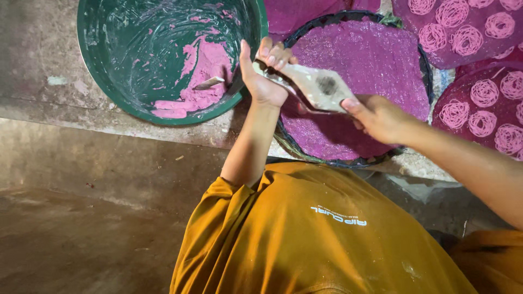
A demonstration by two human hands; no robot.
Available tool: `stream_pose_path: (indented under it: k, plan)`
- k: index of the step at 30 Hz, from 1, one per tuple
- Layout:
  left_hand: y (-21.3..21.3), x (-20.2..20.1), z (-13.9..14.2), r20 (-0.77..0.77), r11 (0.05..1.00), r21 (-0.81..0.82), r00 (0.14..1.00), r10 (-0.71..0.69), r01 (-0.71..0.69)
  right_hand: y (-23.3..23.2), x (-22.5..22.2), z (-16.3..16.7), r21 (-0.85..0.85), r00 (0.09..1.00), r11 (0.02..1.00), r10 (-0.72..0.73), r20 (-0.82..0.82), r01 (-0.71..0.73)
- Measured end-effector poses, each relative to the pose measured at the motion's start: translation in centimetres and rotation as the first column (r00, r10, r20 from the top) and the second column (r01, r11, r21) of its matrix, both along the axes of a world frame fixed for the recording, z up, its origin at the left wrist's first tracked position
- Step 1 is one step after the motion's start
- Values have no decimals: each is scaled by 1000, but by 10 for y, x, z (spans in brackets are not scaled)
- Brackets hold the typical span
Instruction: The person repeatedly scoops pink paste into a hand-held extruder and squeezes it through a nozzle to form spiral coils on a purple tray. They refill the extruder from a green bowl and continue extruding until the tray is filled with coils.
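Observation:
My left hand [263, 71] and my right hand [378, 117] both hold a pale, dough-smeared cloth piping bag [316, 86] stretched between them. The left grips its narrow end near the rim of a green basin; the right pinches its wider end. The bag hangs over a round woven tray [417, 51] covered by a purple sheet. The green basin [98, 71] at upper left holds smeared pink batter [204, 71] and a small scraper [210, 83].
More purple-covered trays [463, 49] with several coiled pink batter spirals [483, 92] lie at the right. Everything sits on a grey stone ledge [43, 81], with a lower concrete floor [81, 218] at left. My orange shirt [316, 234] fills the foreground.

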State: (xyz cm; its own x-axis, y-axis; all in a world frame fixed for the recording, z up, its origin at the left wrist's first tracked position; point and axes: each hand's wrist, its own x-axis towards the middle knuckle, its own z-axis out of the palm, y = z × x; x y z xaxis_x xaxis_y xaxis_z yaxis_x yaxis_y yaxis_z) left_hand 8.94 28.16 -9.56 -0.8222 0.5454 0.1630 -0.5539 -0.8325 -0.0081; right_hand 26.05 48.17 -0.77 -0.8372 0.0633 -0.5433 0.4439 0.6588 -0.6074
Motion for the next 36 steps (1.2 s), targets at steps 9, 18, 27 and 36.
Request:
stream_pose_path:
  k: [9,18,27,36]
  plan:
    - [14,4,0,99,996,-64,993,62,-55,4,-8,22,173,998,985,5,60,-15]
    - [6,13,1,139,983,-154,983,121,-99,-1,-4,17,46,999,998,35,16,-36]
    - [11,-18,-8,99,965,-246,993,-71,94,18,-18,7,142,979,988,92,-180,-66]
    - [-4,9,-58,66,334,-886,802,-594,320,30,-12,-19,22,983,998,-46,-177,50]
